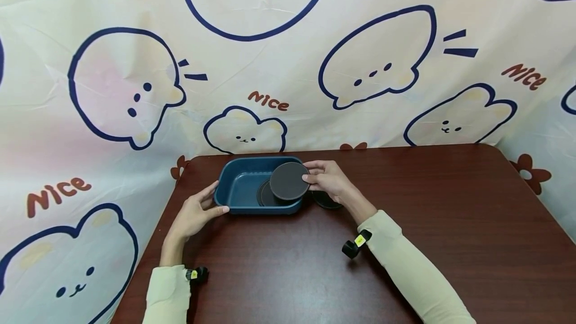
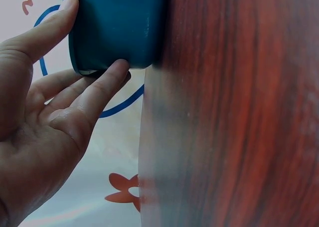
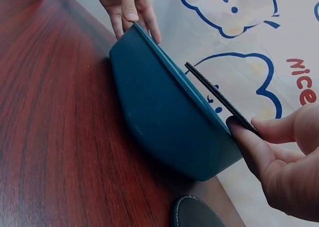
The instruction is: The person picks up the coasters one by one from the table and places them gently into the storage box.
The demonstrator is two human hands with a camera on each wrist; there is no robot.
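A blue rectangular basin (image 1: 243, 186) with rounded corners stands near the table's back edge. My left hand (image 1: 193, 214) grips its left end, the thumb on the rim and the fingers against the outer wall. Over the basin's right end, my right hand (image 1: 330, 181) pinches a round black coaster (image 1: 289, 181) by its edge, thumb on top. The right wrist view shows this thin coaster (image 3: 219, 98) tilted above the rim. Partly hidden beneath it, another dark coaster (image 1: 264, 195) lies inside the basin. A stitched-edge coaster (image 3: 197, 214) rests on the table, right of the basin, below my right hand.
The brown wood-grain table (image 1: 405, 204) stretches to the front and right. Behind it and at its sides hangs a pale cloth (image 1: 306, 129) with cartoon drawings. Small black devices are strapped at both wrists, over the light sleeves (image 1: 405, 259).
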